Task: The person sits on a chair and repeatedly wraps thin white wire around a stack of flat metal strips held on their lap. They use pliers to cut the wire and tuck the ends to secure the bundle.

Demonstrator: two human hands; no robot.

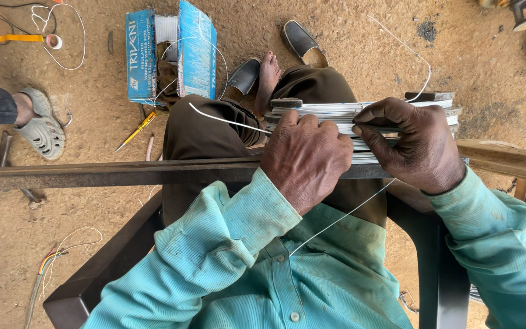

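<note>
Head cam view looking straight down at someone sitting on a dark plastic chair, teal sleeves, brown trousers. Main thing going on is a flat wound bundle of white wire, basically a stack of thin pale strands packed tight side by side, layered like pages of a book, with darker flat pieces clamped at its top and near its far end. It sits across the person's lap, resting against the top edge of a long dark metal bar that runs across in front of them.

Left hand is curled down over the near end of the bundle, fingers closed onto it, knuckles up. Right hand is wrapped around the middle, thumb and fingertips pinched shut on the strands. One loose white wire strand sticks out to the left from under the left hand, and another runs down over the shirt.

On the dirt floor: an open blue cardboard box near the top edge, a yellow screwdriver beside it, and another person's foot in a grey sandal on the left.
</note>
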